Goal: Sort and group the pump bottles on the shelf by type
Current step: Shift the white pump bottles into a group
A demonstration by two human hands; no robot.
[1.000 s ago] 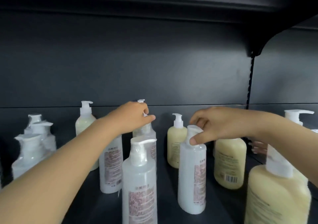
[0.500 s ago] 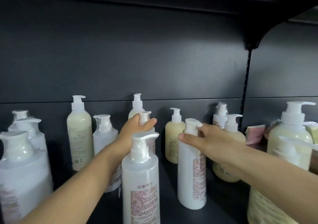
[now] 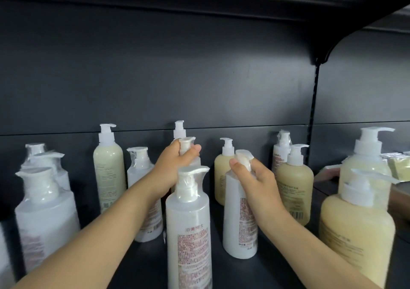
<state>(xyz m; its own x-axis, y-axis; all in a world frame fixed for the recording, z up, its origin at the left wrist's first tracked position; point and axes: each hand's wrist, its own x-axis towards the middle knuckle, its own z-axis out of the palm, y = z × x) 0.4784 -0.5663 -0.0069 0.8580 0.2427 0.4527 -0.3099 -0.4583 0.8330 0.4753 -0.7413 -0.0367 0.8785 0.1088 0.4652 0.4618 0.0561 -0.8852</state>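
White and cream-yellow pump bottles stand mixed on a dark shelf (image 3: 277, 264). My left hand (image 3: 175, 166) grips the pump neck of a white bottle (image 3: 187, 143) in the middle; its body is mostly hidden behind a nearer white bottle (image 3: 188, 233). My right hand (image 3: 253, 177) grips the wrapped pump top of another tall white bottle (image 3: 238, 222) just to the right. Cream bottles stand behind: a tall one (image 3: 109, 169) at the left, one (image 3: 223, 173) between my hands and a squat one (image 3: 295, 191) at the right.
Several white wrapped bottles (image 3: 44, 211) crowd the left end. Two large cream bottles (image 3: 355, 233) stand at the near right. The dark back panel (image 3: 155, 78) and an upper shelf close the space above. Flat packs (image 3: 397, 166) lie in the neighbouring bay at the right.
Both hands have closed more firmly round the pump tops of their white bottles. The view has shifted closer; the bottles stand in about the same places.
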